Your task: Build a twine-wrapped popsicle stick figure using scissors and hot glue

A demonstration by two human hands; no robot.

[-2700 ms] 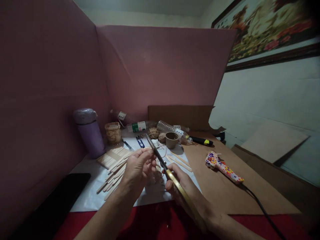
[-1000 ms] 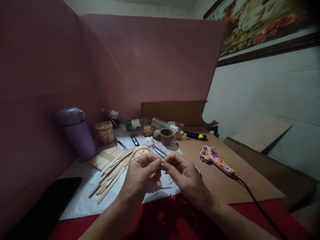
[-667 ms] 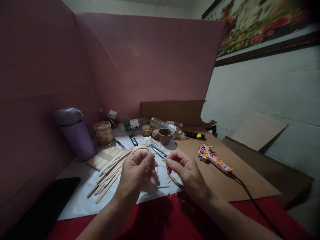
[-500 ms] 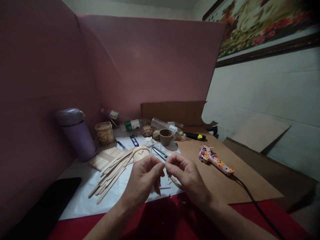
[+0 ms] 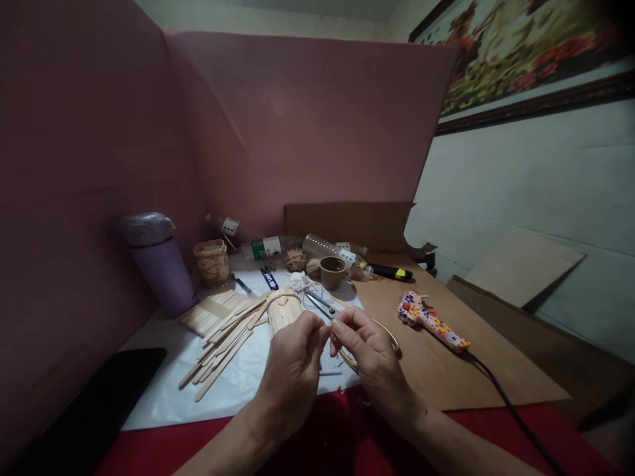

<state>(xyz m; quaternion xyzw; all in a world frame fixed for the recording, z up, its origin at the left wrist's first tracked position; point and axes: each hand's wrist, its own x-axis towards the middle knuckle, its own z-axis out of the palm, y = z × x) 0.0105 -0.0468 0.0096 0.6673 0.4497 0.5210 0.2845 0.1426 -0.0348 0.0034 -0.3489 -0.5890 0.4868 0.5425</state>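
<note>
My left hand (image 5: 294, 360) and my right hand (image 5: 370, 350) meet in front of me with thumbs and fingertips pinched together. Whatever lies between the fingertips is too small to make out. Just behind my left hand is a round piece covered in wooden sticks (image 5: 285, 311). Scissors (image 5: 322, 304) lie beyond the fingertips, their gold-coloured handle loop (image 5: 389, 330) partly hidden by my right hand. A fan of loose craft sticks (image 5: 223, 350) spreads to the left, beside a flat bundle of sticks (image 5: 211, 312).
A floral glue gun (image 5: 431, 320) with a black cord lies on cardboard (image 5: 476, 377) at right. Behind stand a brown cup (image 5: 332, 272), twine balls (image 5: 296, 260), plastic bottles (image 5: 322, 248) and a yellow-black cutter (image 5: 389, 271). A purple tumbler (image 5: 161, 271) and black slab (image 5: 94, 410) are left.
My left hand has turned so its back faces up more and its fingers curl in. The view has shifted slightly, uncovering more of the stick-covered piece and the scissors' handle.
</note>
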